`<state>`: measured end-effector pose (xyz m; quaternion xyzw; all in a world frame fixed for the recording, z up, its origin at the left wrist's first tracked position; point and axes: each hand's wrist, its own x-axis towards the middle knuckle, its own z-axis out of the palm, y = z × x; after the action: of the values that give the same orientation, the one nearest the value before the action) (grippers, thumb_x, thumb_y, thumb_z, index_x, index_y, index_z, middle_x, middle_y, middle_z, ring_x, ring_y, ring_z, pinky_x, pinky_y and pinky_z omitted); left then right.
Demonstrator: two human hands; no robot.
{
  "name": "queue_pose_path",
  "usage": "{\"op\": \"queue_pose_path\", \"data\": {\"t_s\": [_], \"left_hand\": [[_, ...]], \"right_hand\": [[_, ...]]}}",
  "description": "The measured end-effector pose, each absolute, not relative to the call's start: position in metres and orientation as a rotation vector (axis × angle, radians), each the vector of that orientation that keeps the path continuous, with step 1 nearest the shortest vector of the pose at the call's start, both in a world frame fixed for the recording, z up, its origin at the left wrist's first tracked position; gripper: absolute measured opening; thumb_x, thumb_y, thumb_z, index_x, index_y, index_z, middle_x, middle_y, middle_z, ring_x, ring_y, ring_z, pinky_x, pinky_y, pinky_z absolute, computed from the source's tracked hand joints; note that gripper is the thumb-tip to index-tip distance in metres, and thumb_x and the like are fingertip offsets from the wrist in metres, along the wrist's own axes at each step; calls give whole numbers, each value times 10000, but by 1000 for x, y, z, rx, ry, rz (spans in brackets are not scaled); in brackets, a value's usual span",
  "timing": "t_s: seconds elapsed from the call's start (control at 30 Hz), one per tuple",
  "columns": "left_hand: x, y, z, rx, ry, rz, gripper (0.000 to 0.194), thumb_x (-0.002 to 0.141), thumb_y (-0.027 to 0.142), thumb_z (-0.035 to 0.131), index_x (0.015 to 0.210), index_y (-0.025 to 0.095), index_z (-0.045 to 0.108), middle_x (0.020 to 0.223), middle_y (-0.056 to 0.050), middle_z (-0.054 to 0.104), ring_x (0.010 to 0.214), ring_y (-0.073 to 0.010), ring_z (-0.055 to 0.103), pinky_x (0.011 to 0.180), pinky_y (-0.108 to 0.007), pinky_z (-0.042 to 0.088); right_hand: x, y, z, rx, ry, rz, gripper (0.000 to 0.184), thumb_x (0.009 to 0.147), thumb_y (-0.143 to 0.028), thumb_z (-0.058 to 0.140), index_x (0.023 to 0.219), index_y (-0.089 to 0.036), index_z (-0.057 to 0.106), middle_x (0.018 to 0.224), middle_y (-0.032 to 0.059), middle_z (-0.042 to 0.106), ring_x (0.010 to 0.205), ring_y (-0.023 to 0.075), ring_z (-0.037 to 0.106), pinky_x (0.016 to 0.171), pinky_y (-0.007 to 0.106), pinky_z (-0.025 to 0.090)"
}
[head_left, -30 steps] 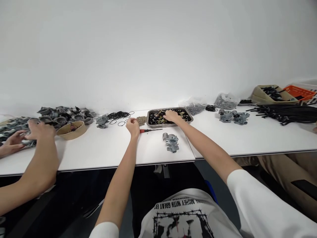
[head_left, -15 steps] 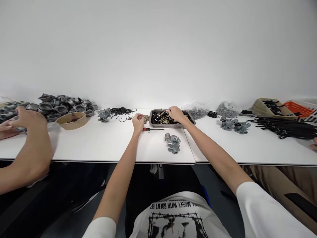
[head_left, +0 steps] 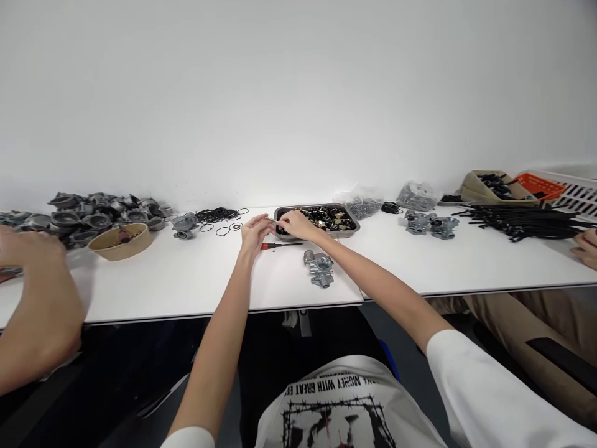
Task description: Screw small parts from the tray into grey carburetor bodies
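Note:
My left hand (head_left: 255, 234) is raised just left of the metal tray, its fingers pinched together; what they hold is too small to make out. My right hand (head_left: 297, 224) reaches over the tray's left end and pinches a thin brass-coloured part (head_left: 270, 219), which points toward the left fingertips. Whether the two hands' pieces touch, I cannot tell. The shallow metal tray (head_left: 346, 234) holds many small black and brass parts. Below my hands lies a screwdriver (head_left: 268, 246) with a red handle. A grey metal carburetor body (head_left: 321, 269) rests near the table's front edge.
Black rubber rings (head_left: 217, 215), another carburetor body (head_left: 185, 225) and a tan bowl (head_left: 122, 247) lie left, by heaped grey castings (head_left: 97, 219). Rightward are plastic bags of parts (head_left: 362, 203), two carburetor bodies (head_left: 430, 225) and black tubes (head_left: 522, 219). Co-workers' hands show at both sides.
My right hand has moved left from the middle of the tray to my left hand, bringing a thin part with it. My left fingers have turned toward it. The view has shifted slightly.

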<state>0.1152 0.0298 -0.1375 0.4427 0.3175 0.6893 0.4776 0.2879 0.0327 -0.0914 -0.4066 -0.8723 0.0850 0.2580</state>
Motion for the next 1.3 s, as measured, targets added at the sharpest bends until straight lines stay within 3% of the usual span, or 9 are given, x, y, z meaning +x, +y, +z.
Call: {"op": "queue_pose_path", "data": {"t_s": [0.23,0.37,0.43,0.53,1.1,1.23,1.3], "left_hand": [[113,32,-142,960,821,1720,287,654,180,856,838,82,659,657,-66,675,584,-143,663,582,-271,566],[110,33,-142,895,841,1752,285,661,125,836,844,109,619,626,-43,671,550,-140,655,558,-265,560],[110,33,-141,873,839,1763,261,673,110,822,822,115,608,627,-43,673,549,-136,656,559,-259,560],[110,32,-141,851,830,1765,242,677,81,807,811,111,608,633,-49,677,551,-134,657,560,-256,558],[111,28,-142,892,814,1737,261,673,75,810,812,108,592,645,-60,686,563,-145,662,570,-262,539],[112,26,-141,900,802,1733,254,675,81,812,813,104,599,643,-62,693,543,-143,658,552,-254,536],[114,25,-139,910,796,1729,259,673,87,819,807,106,598,647,-64,696,534,-140,656,552,-254,539]], "right_hand": [[306,43,-85,-1252,-2438,315,433,994,-481,512,812,-134,698,750,53,680,676,146,563,652,258,393],[360,71,-82,-1553,-2315,253,312,1032,-352,514,1086,-100,691,1113,165,690,954,206,648,845,329,511],[389,82,-88,-1661,-2308,264,322,998,-370,602,1234,-154,632,1255,118,637,1069,218,646,920,413,560],[416,93,-100,-1724,-2339,306,365,987,-372,623,1292,-172,601,1294,102,618,1103,229,644,929,449,572],[404,105,-118,-1794,-2059,320,351,987,-374,624,1272,-170,611,1272,102,627,1085,223,650,912,427,576],[403,95,-109,-1583,-2060,310,162,902,-181,672,1036,-100,712,1085,127,711,1017,230,671,939,399,551],[396,86,-106,-1419,-2089,332,168,822,-95,668,978,-100,728,1018,128,733,987,230,678,935,370,543]]}}
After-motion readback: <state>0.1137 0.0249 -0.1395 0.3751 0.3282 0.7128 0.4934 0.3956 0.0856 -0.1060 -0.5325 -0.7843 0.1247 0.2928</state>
